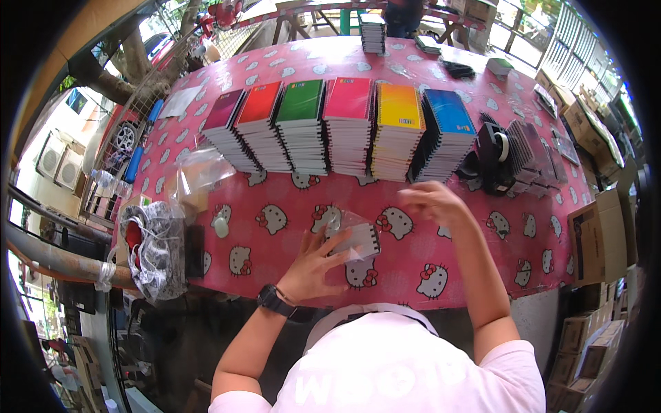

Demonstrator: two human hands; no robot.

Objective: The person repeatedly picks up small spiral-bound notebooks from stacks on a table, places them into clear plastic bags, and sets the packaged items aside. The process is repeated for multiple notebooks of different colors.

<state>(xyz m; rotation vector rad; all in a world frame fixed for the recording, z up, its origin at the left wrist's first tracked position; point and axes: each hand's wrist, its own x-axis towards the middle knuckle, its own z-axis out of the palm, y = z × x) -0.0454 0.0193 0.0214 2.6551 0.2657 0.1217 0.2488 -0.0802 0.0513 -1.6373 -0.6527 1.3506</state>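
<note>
The item in hand is a small spiral-bound notebook [357, 241] inside a clear plastic sleeve [342, 225], lying flat on the pink patterned surface [275, 206], on the near side of the row of coloured notebook stacks [344, 124] and roughly below the magenta and yellow ones. Judged from its look, the notebook is light and fairly stiff across its covers, with the wire spine along its right edge as the firm place to take hold; the sleeve is thin, glossy and likely slippery, liable to crumple or slide off if pinched alone, so a grip through the film onto the covers seems soundest. The left hand [313, 265] lies on the notebook's near-left corner with fingers [329, 242] spread and flat, pressing rather than enclosing it. The right hand [430, 199] is raised above the surface to the right of the notebook, between it and the blue stack; it is motion-blurred, the fingers appear loosely curled, and whether they hold anything cannot be told. A black tape dispenser [496, 155] stands at the right end of the row.
</note>
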